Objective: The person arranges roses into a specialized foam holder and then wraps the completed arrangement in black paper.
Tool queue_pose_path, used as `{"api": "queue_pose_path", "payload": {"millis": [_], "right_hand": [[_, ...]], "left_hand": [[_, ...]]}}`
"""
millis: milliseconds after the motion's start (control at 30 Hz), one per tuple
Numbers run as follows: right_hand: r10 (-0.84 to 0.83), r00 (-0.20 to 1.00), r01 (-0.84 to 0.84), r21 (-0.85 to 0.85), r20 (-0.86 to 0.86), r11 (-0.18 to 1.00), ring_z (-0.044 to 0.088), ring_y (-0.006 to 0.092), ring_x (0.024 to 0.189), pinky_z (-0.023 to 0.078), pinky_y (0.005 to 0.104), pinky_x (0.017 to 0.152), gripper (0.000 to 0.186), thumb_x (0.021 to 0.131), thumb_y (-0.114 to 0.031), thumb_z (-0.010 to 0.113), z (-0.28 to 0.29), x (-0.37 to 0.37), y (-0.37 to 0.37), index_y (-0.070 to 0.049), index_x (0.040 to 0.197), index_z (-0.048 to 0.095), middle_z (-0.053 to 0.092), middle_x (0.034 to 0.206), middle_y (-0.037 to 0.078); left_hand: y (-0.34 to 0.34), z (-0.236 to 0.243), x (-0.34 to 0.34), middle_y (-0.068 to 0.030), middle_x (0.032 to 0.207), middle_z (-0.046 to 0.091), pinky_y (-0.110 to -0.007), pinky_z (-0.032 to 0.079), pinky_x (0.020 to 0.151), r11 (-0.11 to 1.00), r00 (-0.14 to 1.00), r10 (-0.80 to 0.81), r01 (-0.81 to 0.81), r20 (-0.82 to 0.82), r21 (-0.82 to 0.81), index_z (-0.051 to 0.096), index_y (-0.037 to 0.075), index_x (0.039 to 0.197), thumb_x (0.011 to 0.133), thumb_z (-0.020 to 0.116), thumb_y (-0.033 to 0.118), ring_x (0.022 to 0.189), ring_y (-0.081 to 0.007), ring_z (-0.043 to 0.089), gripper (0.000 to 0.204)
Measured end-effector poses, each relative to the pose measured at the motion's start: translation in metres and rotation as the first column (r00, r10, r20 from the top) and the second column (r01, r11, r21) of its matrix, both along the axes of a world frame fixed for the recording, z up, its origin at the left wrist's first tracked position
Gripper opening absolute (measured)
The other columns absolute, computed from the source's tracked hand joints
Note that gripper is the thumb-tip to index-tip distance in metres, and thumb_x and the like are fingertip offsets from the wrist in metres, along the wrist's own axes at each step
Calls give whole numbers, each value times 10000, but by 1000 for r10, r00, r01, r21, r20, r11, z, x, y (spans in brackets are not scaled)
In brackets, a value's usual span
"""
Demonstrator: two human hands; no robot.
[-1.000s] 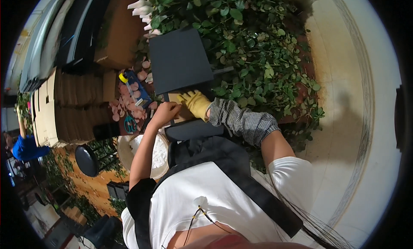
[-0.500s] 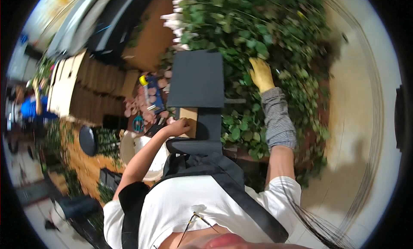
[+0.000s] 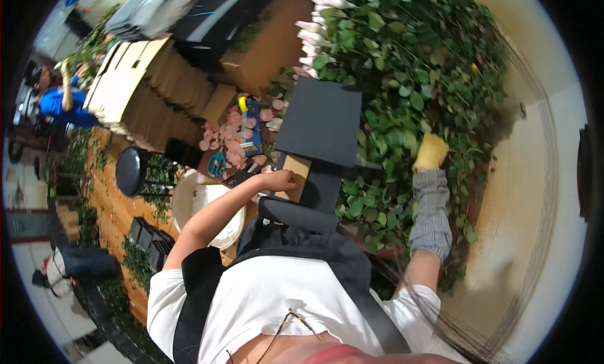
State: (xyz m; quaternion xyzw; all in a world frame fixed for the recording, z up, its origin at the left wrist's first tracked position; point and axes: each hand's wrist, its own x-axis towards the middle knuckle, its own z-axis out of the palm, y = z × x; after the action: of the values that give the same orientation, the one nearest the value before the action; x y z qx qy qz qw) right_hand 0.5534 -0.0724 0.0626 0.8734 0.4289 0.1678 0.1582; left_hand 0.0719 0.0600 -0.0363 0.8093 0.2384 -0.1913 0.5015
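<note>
My bare left hand (image 3: 283, 181) is closed, its curled fingers pressed on a tan piece of cardboard (image 3: 296, 166). That cardboard lies on a black folded board, beneath its raised black panel (image 3: 319, 120). On the right, my right hand (image 3: 431, 151) wears a yellow glove and a striped grey sleeve. Its fingers are bunched at a big heap of leafy green stems (image 3: 409, 81); leaves partly hide them, so what they grip does not show. Pale pink wrapped flower heads (image 3: 313, 35) line the heap's left edge.
Left of the board lie pink petals (image 3: 229, 140), teal-handled scissors (image 3: 216, 165) and a blue tool with a yellow end (image 3: 251, 126). A white-lined bucket (image 3: 182, 203) stands near my left arm. Beyond are stacked cardboard (image 3: 135, 87), a black stool (image 3: 131, 171) and another person in blue (image 3: 66, 103).
My right hand has drawn nearer to me over the leaves, and its spread fingers have bunched. My left hand stays on the cardboard. The whole view has shifted and turned slightly.
</note>
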Motion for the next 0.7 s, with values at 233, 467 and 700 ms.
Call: {"api": "queue_pose_path", "payload": {"millis": [233,467,700], "right_hand": [[-265,964,260,104,29,960,755,274,883,581,408,748,151,938,-119,641,83,18,-8,-148,971,786,778,958,109],[44,996,-86,664,79,743,696,346,872,546,433,775,162,849,-79,661,114,-11,-145,-78,971,767,750,953,117],[555,459,595,704,-693,388,713,255,996,579,420,863,253,956,-54,537,116,-82,-180,-5,1086,749,738,1016,107]], "left_hand": [[4,-4,-5,-218,985,761,-409,561,801,998,997,60,-61,43,28,705,-52,1119,958,648,315,910,-321,737,405],[6,6,-5,-206,1055,749,-386,585,816,994,998,57,-55,18,-90,662,-77,1227,1028,612,289,937,-263,737,419],[34,17,-5,-245,1145,713,-421,585,952,848,986,153,-167,-69,-502,487,-59,1424,977,442,770,1040,-319,724,943]]}}
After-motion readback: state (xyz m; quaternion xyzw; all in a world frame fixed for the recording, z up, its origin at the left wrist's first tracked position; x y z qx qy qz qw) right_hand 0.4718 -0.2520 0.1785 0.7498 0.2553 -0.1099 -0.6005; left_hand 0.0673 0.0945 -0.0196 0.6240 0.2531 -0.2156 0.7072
